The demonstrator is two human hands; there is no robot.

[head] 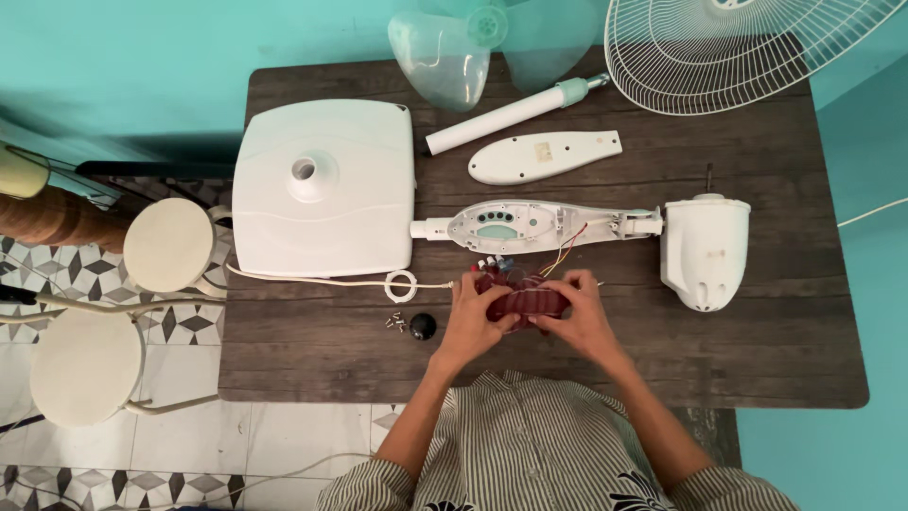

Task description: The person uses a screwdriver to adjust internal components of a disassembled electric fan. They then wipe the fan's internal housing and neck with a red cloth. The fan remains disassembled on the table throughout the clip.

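Head view, looking straight down on one dark wooden desk (284, 360). Two hands at its near middle: left hand (470, 317) and right hand (580, 315), fingers of both clenched around one reddish-brown coil (526, 303), held just above the desk and between the palms. Thin coloured wires (566, 251) running from the coil up to one open control housing (530, 225), just beyond the hands. One white motor cover (706, 251) at the housing's right end. One square white base (323, 187) at left, with one cord (378, 282) looped along its near edge. One black knob (423, 325) and a small cluster of screws (395, 322) just left of the left hand; screw count too small to tell. One white panel lid (544, 156) and one white tube (506, 115) farther back. One clear blade set (454, 52) and one wire grille (738, 47) overhanging the far edge. Two round stools (123, 303) on the tiled floor at left.
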